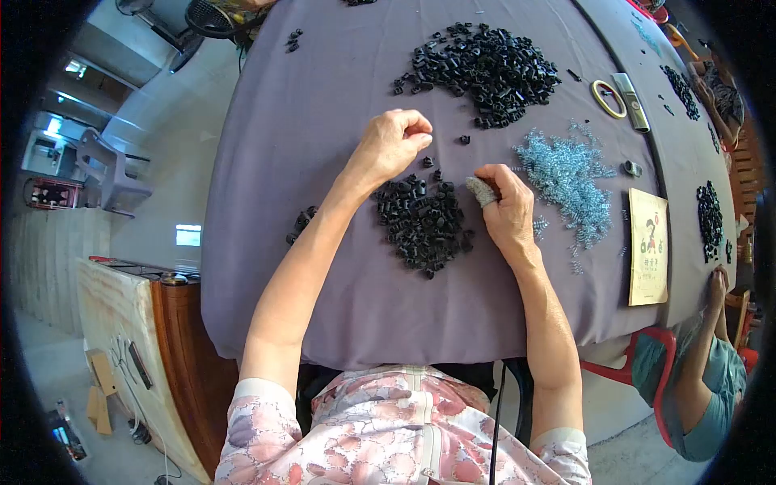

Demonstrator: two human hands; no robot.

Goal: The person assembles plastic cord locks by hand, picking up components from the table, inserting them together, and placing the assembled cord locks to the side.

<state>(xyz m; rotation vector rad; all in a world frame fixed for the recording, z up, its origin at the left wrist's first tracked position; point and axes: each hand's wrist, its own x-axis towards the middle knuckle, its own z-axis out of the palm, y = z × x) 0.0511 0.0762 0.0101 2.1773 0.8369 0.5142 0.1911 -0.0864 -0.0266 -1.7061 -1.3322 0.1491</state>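
Observation:
My left hand (386,148) hovers above the cloth, fingers curled and thumb near the fingertips; whatever it may hold is too small to make out. Below it lies a pile of small black parts (420,222). To the right of that pile is my right hand (509,206), its fingers bent in, with a pale wrap (481,191) on one finger; its contents are hidden. Just right of this hand spreads a heap of bluish springs (570,182). A larger pile of black parts (489,73) sits farther back. One black part (465,140) lies between the piles.
On the purple cloth (323,323) are a booklet (648,246), a tape roll (608,99), a long flat object (631,103) and a small metallic piece (632,169). Other people's arms (699,356) and more black piles (710,222) are at the right. A cabinet stands left.

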